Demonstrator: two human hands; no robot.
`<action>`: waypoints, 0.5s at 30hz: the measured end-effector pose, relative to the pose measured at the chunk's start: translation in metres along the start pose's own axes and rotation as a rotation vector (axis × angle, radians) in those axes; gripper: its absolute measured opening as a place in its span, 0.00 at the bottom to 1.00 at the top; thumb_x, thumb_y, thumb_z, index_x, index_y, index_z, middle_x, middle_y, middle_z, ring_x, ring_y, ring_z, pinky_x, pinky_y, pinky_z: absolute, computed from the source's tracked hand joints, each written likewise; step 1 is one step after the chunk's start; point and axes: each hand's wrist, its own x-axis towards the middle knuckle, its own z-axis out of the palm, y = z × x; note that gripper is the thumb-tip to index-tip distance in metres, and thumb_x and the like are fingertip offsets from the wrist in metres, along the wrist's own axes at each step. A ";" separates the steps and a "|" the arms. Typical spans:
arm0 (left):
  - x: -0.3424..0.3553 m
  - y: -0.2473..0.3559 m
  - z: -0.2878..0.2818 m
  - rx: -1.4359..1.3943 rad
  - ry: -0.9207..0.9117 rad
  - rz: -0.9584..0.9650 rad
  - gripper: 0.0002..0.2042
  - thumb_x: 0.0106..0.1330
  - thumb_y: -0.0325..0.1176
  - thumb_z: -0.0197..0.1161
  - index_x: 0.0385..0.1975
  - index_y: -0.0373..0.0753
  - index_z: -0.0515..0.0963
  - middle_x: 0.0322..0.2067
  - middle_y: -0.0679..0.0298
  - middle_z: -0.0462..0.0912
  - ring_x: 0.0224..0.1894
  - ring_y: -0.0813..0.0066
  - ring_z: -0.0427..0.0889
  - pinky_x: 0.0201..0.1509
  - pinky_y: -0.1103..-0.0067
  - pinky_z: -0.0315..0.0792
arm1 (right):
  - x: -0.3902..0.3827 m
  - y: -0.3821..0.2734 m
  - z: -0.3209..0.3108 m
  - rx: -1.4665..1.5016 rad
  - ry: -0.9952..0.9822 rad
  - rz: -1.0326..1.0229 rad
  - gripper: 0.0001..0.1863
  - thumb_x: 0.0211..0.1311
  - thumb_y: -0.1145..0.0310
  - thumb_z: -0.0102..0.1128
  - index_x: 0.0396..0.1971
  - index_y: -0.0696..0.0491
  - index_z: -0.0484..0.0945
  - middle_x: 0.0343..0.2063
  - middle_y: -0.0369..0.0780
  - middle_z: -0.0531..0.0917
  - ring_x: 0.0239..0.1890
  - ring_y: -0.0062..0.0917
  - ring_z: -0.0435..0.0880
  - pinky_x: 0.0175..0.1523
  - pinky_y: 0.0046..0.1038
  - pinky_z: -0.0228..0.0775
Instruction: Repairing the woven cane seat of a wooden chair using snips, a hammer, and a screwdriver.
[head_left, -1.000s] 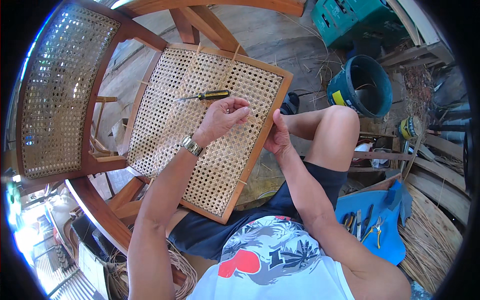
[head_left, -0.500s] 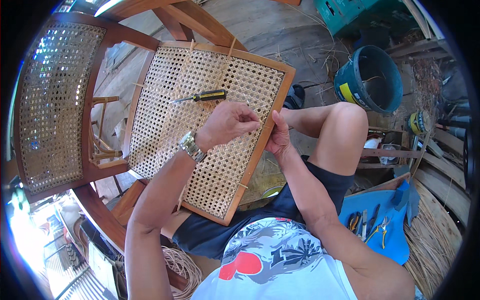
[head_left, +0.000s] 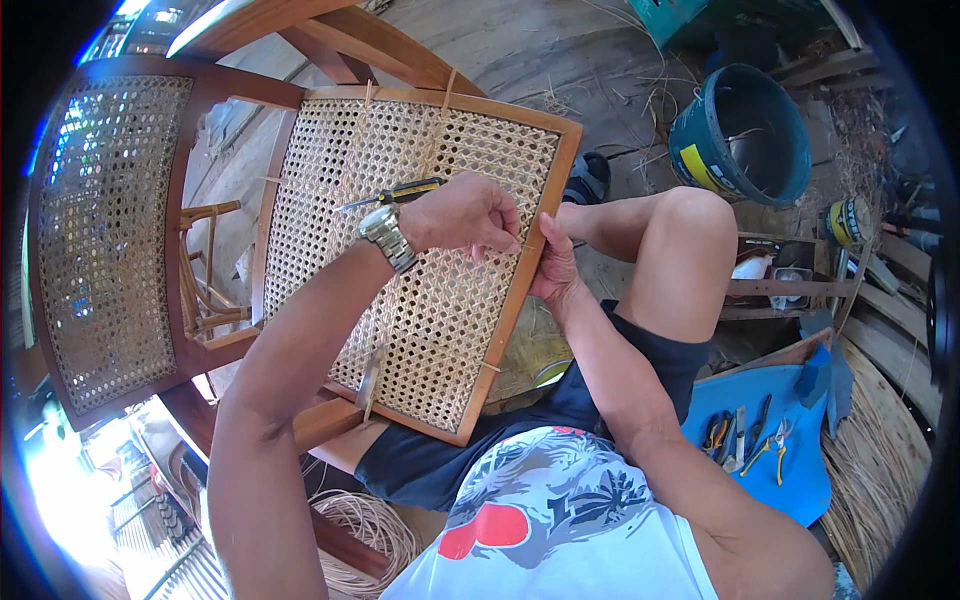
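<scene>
A wooden chair seat with woven cane webbing [head_left: 420, 330] tilts across my lap, joined to a cane chair back [head_left: 110, 230] at the left. My left hand [head_left: 468, 215], with a metal watch at its wrist, hovers over the cane near the right rail. Its thumb and fingertips are pinched together; what they hold, if anything, is hidden. My right hand [head_left: 557, 265] grips the right rail [head_left: 515, 305] of the seat frame, thumb on top and the other fingers underneath. A screwdriver-like tool [head_left: 405, 190] with a black and yellow handle lies on the cane beside my left hand.
On a blue sheet [head_left: 715, 390] at the lower right lie pliers [head_left: 772, 450] and several other hand tools. A teal bucket [head_left: 745, 135] stands at the upper right. Coiled cane [head_left: 365, 530] lies below the seat, and loose strands [head_left: 880, 440] lie at the far right.
My left hand has dipped slightly, and its forearm and elbow have swung left, uncovering a flat metallic piece near the seat's lower edge. The right hand keeps its grip.
</scene>
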 end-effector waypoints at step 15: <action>-0.004 -0.008 -0.005 -0.078 -0.023 0.015 0.08 0.65 0.32 0.70 0.34 0.34 0.84 0.24 0.66 0.86 0.25 0.83 0.85 0.30 0.84 0.79 | -0.002 0.000 0.017 -0.005 -0.080 -0.042 0.44 0.62 0.37 0.66 0.64 0.59 0.69 0.55 0.47 0.81 0.56 0.36 0.82 0.65 0.40 0.75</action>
